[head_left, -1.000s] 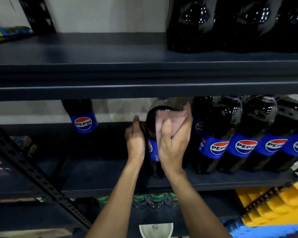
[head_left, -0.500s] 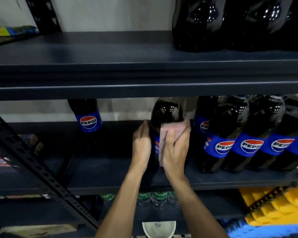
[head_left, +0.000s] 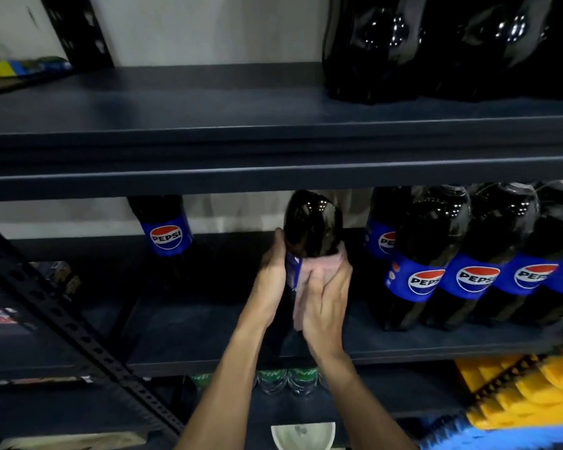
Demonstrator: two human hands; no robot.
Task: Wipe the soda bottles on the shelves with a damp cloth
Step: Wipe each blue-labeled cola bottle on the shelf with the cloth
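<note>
On the metal shelf (head_left: 208, 336), the left hand (head_left: 272, 280) grips a glossy, rounded bottle (head_left: 312, 222). The right hand (head_left: 325, 303) cups a soft pink cloth (head_left: 322, 264) round its blue label (head_left: 293, 267).

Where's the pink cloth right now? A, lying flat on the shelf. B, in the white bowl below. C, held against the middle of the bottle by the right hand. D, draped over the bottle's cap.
C: the right hand wraps the pink cloth against the bottle at its label band; the left hand grips the other side.
</note>
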